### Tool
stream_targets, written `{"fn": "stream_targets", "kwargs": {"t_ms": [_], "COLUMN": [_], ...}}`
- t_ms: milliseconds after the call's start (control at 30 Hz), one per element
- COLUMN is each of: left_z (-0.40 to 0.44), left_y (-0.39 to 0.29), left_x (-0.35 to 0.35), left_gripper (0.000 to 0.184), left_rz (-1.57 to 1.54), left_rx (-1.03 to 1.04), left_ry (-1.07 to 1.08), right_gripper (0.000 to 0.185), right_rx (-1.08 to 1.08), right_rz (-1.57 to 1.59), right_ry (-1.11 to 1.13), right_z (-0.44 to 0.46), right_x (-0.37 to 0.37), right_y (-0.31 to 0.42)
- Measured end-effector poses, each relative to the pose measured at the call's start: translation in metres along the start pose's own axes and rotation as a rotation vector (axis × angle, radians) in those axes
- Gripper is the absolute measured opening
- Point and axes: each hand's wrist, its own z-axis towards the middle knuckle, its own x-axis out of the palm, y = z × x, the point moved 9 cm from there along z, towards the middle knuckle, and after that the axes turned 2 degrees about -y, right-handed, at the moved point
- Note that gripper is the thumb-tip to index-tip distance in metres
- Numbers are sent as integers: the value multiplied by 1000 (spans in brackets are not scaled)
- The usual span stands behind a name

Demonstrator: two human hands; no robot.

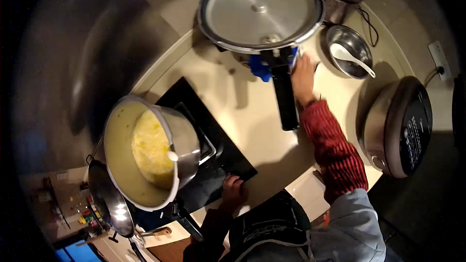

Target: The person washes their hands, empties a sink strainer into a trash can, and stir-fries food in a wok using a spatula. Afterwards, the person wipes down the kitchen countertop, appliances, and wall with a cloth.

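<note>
My right hand (304, 73) reaches in beside the black handle of a round metal pressure cooker lid (238, 19). Its fingers are on a blue cloth (260, 70), which the lid and handle partly cover. At the front edge of a black cooktop (225, 162) rests my left hand (234, 191), fingers loosely bent, with nothing visible in them. On the cooktop to its left stands a large metal pressure cooker pot (187, 133) with a black handle. Inside the pot is a pale yellow, lumpy mass with liquid around it.
A metal bowl (361, 70) with a white spoon (347, 56) sits at the back right. Nearer stands a round appliance with a dark lid (407, 126). Another metal appliance (337, 7) is behind the pressure cooker lid. A dark pan (109, 199) lies left of the pot.
</note>
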Motion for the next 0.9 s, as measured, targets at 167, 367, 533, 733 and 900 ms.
{"fn": "stream_targets", "kwargs": {"t_ms": [167, 367, 533, 733, 900], "left_z": [1, -7, -6, -14, -5], "left_y": [-2, 7, 22, 15, 7], "left_x": [2, 22, 20, 22, 14], "left_gripper": [15, 18, 16, 23, 23], "left_rz": [-10, -28, -199, -138, -85], "left_rx": [12, -77, -273, -99, -78], "left_ry": [19, 297, 164, 219, 137], "right_gripper": [48, 37, 18, 25, 34], "right_rx": [-301, -298, -545, -1405, -1185], "right_rz": [341, 353, 1177, 683, 699], "right_ry": [294, 224, 495, 683, 312], "right_z": [-94, 9, 40, -49, -47], "right_x": [0, 121, 117, 151, 103], "right_y": [143, 226, 337, 437, 344]}}
